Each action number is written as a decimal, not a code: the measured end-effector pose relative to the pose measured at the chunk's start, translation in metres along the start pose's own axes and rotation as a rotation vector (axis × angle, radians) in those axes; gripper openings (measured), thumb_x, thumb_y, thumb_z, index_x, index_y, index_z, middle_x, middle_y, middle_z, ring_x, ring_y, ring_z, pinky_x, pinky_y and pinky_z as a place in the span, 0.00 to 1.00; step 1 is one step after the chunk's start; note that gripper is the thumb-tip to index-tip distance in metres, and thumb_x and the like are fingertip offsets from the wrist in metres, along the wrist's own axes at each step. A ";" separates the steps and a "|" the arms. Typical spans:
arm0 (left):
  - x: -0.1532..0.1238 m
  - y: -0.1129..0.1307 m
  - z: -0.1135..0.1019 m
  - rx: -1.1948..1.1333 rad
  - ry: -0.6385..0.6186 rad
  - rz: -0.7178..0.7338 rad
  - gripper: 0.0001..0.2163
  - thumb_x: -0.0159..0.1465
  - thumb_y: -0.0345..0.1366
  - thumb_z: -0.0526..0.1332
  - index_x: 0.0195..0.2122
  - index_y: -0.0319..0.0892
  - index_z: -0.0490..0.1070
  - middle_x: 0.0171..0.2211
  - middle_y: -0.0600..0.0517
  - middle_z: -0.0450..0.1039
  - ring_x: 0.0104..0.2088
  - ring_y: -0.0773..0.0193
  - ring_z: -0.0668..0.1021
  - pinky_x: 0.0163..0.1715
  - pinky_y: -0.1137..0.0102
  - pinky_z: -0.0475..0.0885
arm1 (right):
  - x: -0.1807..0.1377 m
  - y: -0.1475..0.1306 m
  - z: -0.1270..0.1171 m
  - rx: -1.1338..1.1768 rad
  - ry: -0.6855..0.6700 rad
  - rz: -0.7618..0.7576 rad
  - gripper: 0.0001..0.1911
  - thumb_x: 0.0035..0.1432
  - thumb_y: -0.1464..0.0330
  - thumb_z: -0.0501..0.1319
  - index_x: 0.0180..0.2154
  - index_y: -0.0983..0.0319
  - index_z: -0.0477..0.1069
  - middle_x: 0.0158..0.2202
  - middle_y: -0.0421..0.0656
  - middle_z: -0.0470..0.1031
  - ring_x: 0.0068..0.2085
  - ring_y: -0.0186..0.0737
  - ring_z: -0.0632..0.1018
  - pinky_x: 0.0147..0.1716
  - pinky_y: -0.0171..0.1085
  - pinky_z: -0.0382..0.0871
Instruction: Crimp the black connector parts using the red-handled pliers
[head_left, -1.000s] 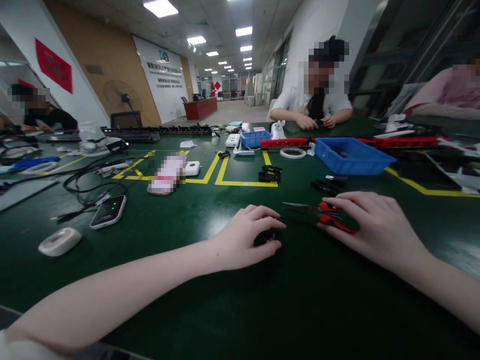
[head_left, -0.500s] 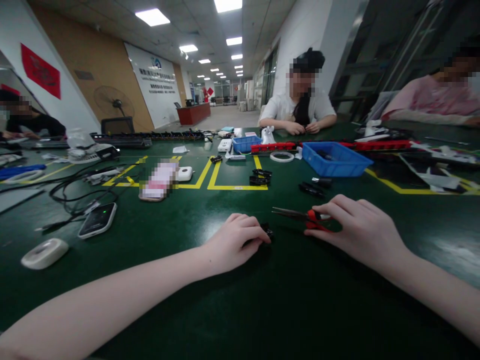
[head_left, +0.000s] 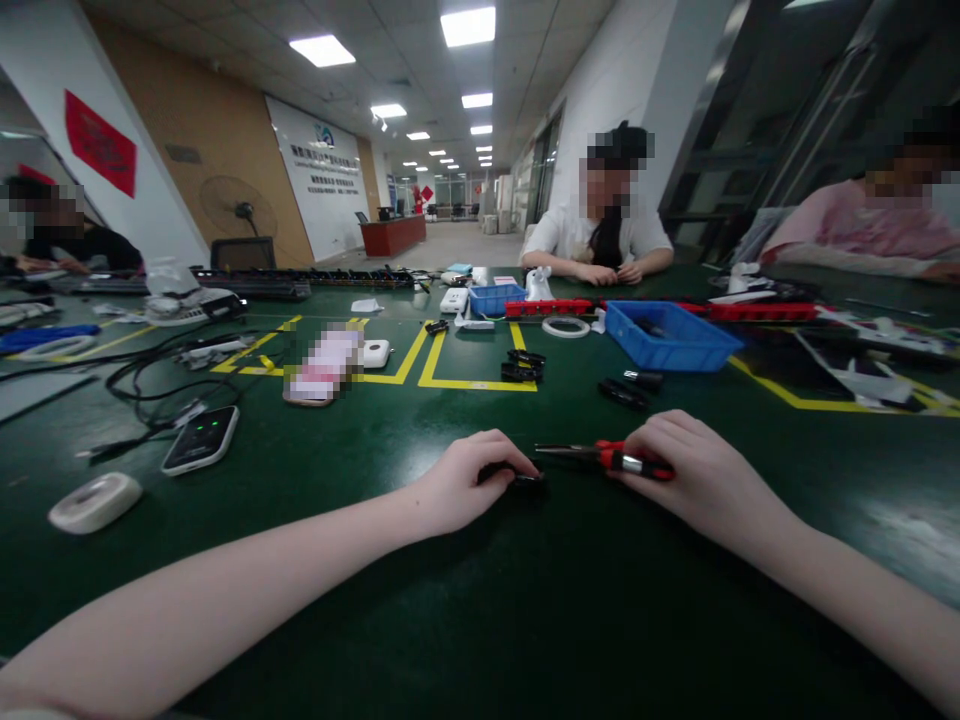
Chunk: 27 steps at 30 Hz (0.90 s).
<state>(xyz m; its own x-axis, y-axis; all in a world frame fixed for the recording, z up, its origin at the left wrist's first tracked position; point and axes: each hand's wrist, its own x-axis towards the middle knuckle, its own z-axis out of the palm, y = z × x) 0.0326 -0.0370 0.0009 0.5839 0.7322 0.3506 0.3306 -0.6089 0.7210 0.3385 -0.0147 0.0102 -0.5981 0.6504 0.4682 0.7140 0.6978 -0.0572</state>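
My left hand (head_left: 469,485) is closed, its fingertips pinching a small black part (head_left: 530,481) at the tabletop. Much of that part is hidden by the fingers, and its exact kind cannot be made out. In my right hand (head_left: 694,465) is a pair of red-handled needle-nose pliers (head_left: 611,457), held by the handles. Their long metal jaws point left and lie just above and right of the black part, close to my left fingertips; whether they touch it I cannot tell. Beyond my hands lie more small black parts (head_left: 523,368) and another black piece (head_left: 622,393).
On the green table (head_left: 480,620), a blue bin (head_left: 671,340) stands back right, near a white tape roll (head_left: 566,327) and a red strip (head_left: 551,308). Left are a phone (head_left: 324,368), a black-and-white device (head_left: 201,440), a white oval object (head_left: 95,502) and cables. A person (head_left: 600,245) sits opposite.
The pliers have turned in my right hand and moved slightly left, their handles now closer together. My left hand has tilted the black part flatter. The view has shifted slightly.
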 end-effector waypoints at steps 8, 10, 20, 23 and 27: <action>-0.002 -0.001 0.000 -0.009 0.010 -0.022 0.12 0.66 0.24 0.58 0.48 0.42 0.75 0.47 0.48 0.74 0.50 0.61 0.77 0.55 0.63 0.71 | -0.005 0.006 0.005 0.145 -0.112 0.180 0.11 0.59 0.58 0.61 0.31 0.57 0.66 0.52 0.49 0.75 0.52 0.54 0.77 0.46 0.51 0.75; -0.003 0.000 -0.001 0.003 0.011 -0.046 0.12 0.65 0.29 0.62 0.50 0.42 0.73 0.50 0.47 0.72 0.51 0.58 0.75 0.56 0.61 0.71 | -0.004 0.006 0.005 0.147 -0.141 0.202 0.10 0.59 0.57 0.61 0.33 0.57 0.66 0.46 0.47 0.78 0.47 0.53 0.79 0.44 0.51 0.75; -0.001 0.003 -0.002 0.320 -0.004 -0.225 0.21 0.60 0.41 0.68 0.54 0.42 0.69 0.53 0.45 0.70 0.54 0.48 0.71 0.55 0.49 0.66 | -0.004 -0.007 0.004 0.004 0.006 0.005 0.17 0.58 0.63 0.63 0.48 0.59 0.67 0.44 0.49 0.78 0.41 0.51 0.81 0.38 0.47 0.77; -0.001 0.004 -0.003 0.319 -0.053 -0.160 0.13 0.63 0.39 0.66 0.48 0.44 0.72 0.50 0.47 0.71 0.51 0.51 0.73 0.52 0.53 0.68 | -0.004 -0.020 0.001 -0.086 0.095 -0.159 0.16 0.60 0.66 0.61 0.49 0.61 0.67 0.45 0.51 0.77 0.44 0.51 0.79 0.42 0.49 0.76; -0.001 0.006 -0.003 0.278 -0.119 -0.048 0.15 0.63 0.40 0.67 0.49 0.42 0.72 0.46 0.48 0.74 0.46 0.55 0.75 0.48 0.60 0.70 | -0.004 -0.030 -0.002 -0.173 0.154 -0.282 0.17 0.61 0.68 0.58 0.52 0.63 0.68 0.45 0.53 0.77 0.45 0.52 0.78 0.41 0.48 0.75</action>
<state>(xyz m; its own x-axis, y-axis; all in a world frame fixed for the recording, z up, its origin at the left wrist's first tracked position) 0.0321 -0.0404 0.0063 0.6405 0.7309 0.2357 0.5405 -0.6471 0.5378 0.3199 -0.0386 0.0119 -0.7279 0.3777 0.5723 0.5876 0.7737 0.2369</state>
